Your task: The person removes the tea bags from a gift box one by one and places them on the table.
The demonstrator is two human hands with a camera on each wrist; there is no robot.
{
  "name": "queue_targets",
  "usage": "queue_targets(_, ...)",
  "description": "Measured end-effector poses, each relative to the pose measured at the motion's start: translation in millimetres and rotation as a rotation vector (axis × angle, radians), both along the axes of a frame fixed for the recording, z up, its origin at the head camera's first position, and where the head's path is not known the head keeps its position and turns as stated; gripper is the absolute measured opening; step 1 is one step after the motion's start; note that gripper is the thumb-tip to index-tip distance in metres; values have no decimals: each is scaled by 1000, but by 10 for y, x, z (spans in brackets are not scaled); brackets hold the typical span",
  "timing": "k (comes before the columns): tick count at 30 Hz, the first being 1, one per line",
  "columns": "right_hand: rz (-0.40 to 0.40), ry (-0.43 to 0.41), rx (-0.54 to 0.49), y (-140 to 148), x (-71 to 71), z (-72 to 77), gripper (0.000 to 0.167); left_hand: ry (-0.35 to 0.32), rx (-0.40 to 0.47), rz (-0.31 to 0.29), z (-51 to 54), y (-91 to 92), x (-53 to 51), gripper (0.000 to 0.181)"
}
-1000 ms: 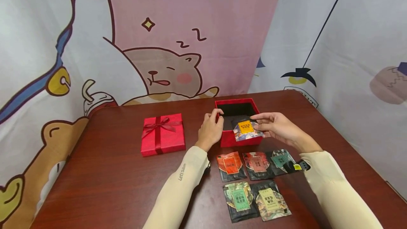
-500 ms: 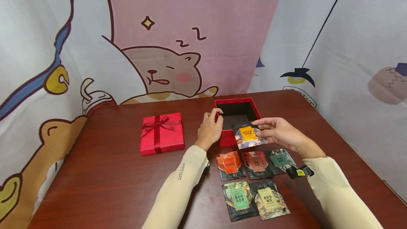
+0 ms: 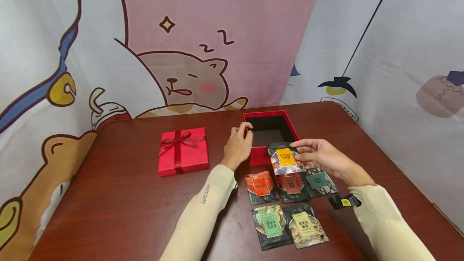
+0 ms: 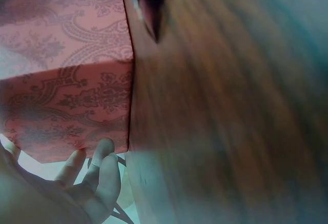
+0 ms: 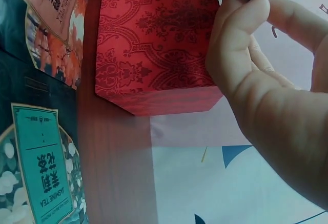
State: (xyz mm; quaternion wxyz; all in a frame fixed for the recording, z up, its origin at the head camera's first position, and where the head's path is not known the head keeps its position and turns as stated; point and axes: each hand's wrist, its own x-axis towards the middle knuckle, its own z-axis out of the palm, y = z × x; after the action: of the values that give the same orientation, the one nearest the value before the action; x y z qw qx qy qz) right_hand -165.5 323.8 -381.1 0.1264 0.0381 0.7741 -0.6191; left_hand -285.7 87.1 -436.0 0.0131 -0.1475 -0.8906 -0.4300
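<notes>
An open red gift box point(image 3: 259, 156) with a dark interior stands toward the back of the table. My left hand point(image 3: 238, 144) holds its left wall, with fingertips curled over the rim. In the left wrist view, fingers point(image 4: 105, 170) touch the patterned outer side. My right hand point(image 3: 320, 156) pinches a tea sachet point(image 3: 286, 159) with a yellow label by its right edge, in front of the box and above the table. Below that sachet lie an orange-label one point(image 3: 261, 187), a red-label one point(image 3: 291, 187), partly covered, and a jasmine tea sachet point(image 5: 43, 162) with a teal label.
A red lid point(image 3: 183, 151) with a ribbon bow lies left of the box. Nearer the front are a green-label sachet point(image 3: 272, 226) and a pale-yellow-label one point(image 3: 306, 225), side by side. A printed cloth point(image 3: 253, 43) hangs behind the brown table point(image 3: 119, 188).
My right hand has brought the yellow-label sachet out from over the box opening, toward the front and slightly right. My left hand stays at the box's left rim.
</notes>
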Motion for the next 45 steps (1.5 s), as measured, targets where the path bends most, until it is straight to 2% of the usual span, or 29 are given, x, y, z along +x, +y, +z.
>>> queue_targets(11,-16,-28,-23,13,73,-43,59,5,-7,5,-27,6,-3,28)
queue_targets(26,-22,-39,20,100,236,-59,54,10,-14,9,-29,1,-16,31)
queue_targets(38,-31,-71,15,192,365,-101,51,11,-10,3,-4,2,5,31)
queue_targets(45,-46,-93,46,221,439,-123,52,2,-5,-4,-2,-2,2,32)
